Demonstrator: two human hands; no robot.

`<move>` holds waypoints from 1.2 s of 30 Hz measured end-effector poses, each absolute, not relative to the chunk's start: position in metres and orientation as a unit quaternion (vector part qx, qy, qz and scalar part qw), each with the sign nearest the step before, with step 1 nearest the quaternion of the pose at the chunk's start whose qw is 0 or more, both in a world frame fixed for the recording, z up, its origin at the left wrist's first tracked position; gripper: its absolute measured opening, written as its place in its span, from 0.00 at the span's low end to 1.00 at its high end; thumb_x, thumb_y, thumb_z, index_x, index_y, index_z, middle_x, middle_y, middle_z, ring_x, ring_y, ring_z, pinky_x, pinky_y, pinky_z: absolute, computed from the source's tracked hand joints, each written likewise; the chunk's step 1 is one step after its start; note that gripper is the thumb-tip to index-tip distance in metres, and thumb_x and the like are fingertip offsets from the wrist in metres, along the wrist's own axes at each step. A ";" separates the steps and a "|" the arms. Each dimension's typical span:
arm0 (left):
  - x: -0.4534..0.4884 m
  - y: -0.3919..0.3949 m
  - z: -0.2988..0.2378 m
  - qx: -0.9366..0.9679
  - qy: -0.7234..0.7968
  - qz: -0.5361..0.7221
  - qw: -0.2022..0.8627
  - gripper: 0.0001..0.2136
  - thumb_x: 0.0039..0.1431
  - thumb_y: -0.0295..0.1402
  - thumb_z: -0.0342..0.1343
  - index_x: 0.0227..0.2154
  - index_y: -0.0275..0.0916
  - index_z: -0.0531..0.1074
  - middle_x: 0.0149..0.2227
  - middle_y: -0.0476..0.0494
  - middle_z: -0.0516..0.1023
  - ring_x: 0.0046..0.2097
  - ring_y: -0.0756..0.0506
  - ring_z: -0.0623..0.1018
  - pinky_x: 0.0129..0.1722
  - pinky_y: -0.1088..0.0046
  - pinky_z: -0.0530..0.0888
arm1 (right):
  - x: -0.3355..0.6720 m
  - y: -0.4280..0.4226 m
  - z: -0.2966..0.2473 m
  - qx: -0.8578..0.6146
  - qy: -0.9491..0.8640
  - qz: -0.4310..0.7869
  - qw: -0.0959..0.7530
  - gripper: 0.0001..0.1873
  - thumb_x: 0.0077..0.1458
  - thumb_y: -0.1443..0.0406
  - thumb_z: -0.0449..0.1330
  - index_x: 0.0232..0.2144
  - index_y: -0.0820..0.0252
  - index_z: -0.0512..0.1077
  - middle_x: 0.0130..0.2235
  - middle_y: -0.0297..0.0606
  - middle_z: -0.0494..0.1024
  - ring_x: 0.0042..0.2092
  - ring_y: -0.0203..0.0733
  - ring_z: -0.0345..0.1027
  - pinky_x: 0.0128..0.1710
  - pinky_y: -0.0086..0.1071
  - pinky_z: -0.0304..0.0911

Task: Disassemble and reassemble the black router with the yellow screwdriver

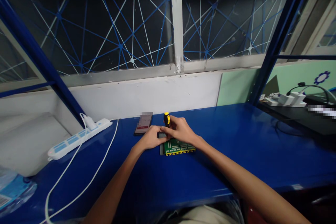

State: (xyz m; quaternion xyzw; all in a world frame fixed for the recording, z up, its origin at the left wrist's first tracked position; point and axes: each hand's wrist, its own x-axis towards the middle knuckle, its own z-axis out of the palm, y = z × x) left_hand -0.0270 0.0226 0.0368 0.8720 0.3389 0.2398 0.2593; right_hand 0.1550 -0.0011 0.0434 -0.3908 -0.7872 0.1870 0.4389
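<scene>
A green circuit board [181, 146] with a yellow-and-black striped front edge lies on the blue table, a grey plate showing along its left side. Over its back left part, my right hand [181, 129] is closed around a screwdriver [167, 119] with a yellow and black handle. The screwdriver stands nearly upright, and its tip is hidden by my fingers. My left hand [151, 138] rests at the board's left edge, thumb and fingers bent toward the screwdriver. What its fingertips touch, the board or something small, is hidden behind the hands.
A phone [144, 123] lies behind my left hand. At the left, a white power strip [78, 139] trails a white cable [101, 168] across the blue table [236, 154]. Plastic packaging [15, 192] sits at the far left. Chargers [288, 98] stand at the right, beyond a blue post.
</scene>
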 end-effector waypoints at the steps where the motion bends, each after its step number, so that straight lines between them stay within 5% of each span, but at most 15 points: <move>1: -0.027 0.023 0.037 0.873 0.336 0.238 0.260 0.09 0.55 0.33 0.57 0.33 0.32 0.77 0.37 0.43 0.82 0.40 0.42 0.79 0.40 0.71 0.71 | 0.155 -0.001 0.043 -0.392 -0.787 0.187 0.438 0.14 0.55 0.54 0.57 0.29 0.59 0.65 0.23 0.32 0.68 0.25 0.34 0.60 0.24 0.30 0.50; 36: -0.027 0.022 0.039 0.877 0.341 0.227 0.250 0.09 0.56 0.32 0.55 0.31 0.34 0.79 0.35 0.43 0.82 0.39 0.43 0.79 0.40 0.71 0.71 | 0.155 -0.003 0.047 -0.393 -0.786 0.199 0.435 0.16 0.57 0.53 0.54 0.33 0.60 0.68 0.25 0.33 0.71 0.25 0.34 0.59 0.25 0.32 0.51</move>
